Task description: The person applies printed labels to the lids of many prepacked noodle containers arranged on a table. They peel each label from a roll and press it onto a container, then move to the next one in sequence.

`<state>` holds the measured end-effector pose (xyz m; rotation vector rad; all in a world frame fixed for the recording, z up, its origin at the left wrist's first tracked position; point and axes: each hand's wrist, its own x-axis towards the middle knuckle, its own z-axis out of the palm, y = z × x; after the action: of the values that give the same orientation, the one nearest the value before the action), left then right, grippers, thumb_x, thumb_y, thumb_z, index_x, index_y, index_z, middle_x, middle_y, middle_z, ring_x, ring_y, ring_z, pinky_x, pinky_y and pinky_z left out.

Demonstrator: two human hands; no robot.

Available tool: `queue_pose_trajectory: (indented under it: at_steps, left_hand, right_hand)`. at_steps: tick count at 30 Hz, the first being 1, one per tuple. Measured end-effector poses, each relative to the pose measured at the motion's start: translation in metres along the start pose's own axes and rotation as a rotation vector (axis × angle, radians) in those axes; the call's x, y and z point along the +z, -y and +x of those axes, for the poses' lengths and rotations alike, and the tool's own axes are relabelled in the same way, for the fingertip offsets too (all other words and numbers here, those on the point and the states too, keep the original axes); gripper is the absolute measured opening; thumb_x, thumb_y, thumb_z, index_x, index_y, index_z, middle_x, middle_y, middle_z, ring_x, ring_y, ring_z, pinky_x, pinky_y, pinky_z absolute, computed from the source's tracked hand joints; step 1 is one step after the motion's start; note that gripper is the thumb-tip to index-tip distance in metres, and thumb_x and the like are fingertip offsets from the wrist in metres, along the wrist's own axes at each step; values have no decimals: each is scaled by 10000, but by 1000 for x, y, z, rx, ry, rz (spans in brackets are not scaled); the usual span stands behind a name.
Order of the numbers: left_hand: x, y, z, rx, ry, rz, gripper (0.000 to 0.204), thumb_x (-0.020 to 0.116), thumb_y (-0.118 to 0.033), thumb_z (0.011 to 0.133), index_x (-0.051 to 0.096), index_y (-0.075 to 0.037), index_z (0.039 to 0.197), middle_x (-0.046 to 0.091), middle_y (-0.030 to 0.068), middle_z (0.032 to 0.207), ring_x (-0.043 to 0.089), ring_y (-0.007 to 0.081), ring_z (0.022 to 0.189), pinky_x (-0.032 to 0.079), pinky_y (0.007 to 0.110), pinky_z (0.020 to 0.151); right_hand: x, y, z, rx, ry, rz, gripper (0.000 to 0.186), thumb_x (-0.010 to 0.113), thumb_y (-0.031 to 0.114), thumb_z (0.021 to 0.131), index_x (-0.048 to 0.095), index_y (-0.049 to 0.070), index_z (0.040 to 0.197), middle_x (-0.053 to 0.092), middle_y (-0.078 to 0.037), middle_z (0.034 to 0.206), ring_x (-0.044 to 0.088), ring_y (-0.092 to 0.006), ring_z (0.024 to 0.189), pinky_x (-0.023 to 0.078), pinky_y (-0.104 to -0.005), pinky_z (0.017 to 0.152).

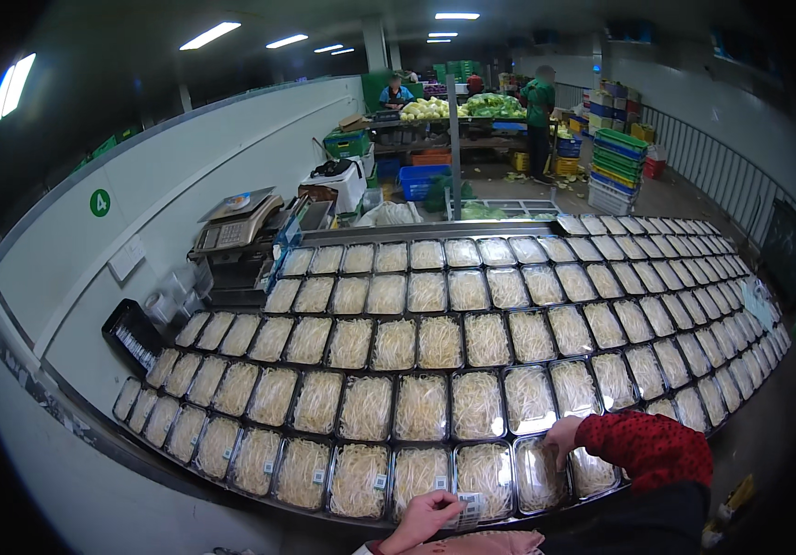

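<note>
Nearest, a white printed label strip (469, 511) is being pinched between the drawn-together thumb and fingers of the left hand (427, 520), beside the near edge of a sprout tray (484, 474). Just to the right, a neighbouring tray (537, 481) is being touched from above by the right hand (562, 438), its fingers being held half curled; whether anything is being gripped beneath them cannot be told. The right forearm is being covered by a red, dark-spotted sleeve (643, 446). Throughout the rows, pale, thread-like sprouts (420, 407) are being enclosed by round-cornered black plastic and glossy clear film. The trays are being set nearly rim to rim, only narrow dark seams being left between them. On several front-row trays, small white-and-green labels (380, 482) are being displayed, their print too small to be read. Farther left, a boxy scale (239, 222) is being backed by a smooth pale wall (231, 153), on which a round green sign (100, 203) with a white numeral is being shown. Farthest, heaped vegetables (495, 105) are being flanked by a person in green (537, 104).
</note>
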<state>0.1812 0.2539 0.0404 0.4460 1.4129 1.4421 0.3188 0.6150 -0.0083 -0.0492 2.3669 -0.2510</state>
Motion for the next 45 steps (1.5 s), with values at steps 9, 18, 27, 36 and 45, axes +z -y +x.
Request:
queue_pose_trajectory:
  at_steps: [9,18,27,36,45]
  left_hand:
    - [-7,9,12,-25,20,-36,86,665,-100,864,666,-22,828,584,-10,673,502,66,595,412,227,527]
    - [-11,-4,17,19,-53,202,52,669,-73,847,676,-23,859,585,-20,705,467,63,622,389,226,564]
    - [-29,-18,34,287,195,647,154,603,-118,880,594,18,806,548,29,704,476,132,670,403,286,624]
    - [-26,-13,52,5,187,323,142,621,-127,885,614,-27,784,540,-11,707,458,101,667,378,264,605]
    - [-21,-15,60,-77,201,272,133,641,-160,884,619,-37,838,553,-13,750,468,96,690,384,250,604]
  right_hand:
    - [9,-13,14,8,78,128,642,838,468,556,636,156,1080,693,-106,928,653,-323,860,509,-444,735]
    - [-13,7,9,26,-74,-55,529,901,453,386,708,108,738,693,-93,759,669,-319,750,529,-428,656]
    - [42,-27,65,291,-189,13,240,692,225,730,733,44,883,702,-152,901,661,-342,836,532,-438,708]
    - [52,-41,103,329,-123,-82,257,727,215,713,742,62,918,705,-145,943,668,-322,886,546,-419,742]
    - [86,-69,144,428,-138,45,268,721,235,703,737,92,929,707,-127,940,664,-290,868,537,-392,736]
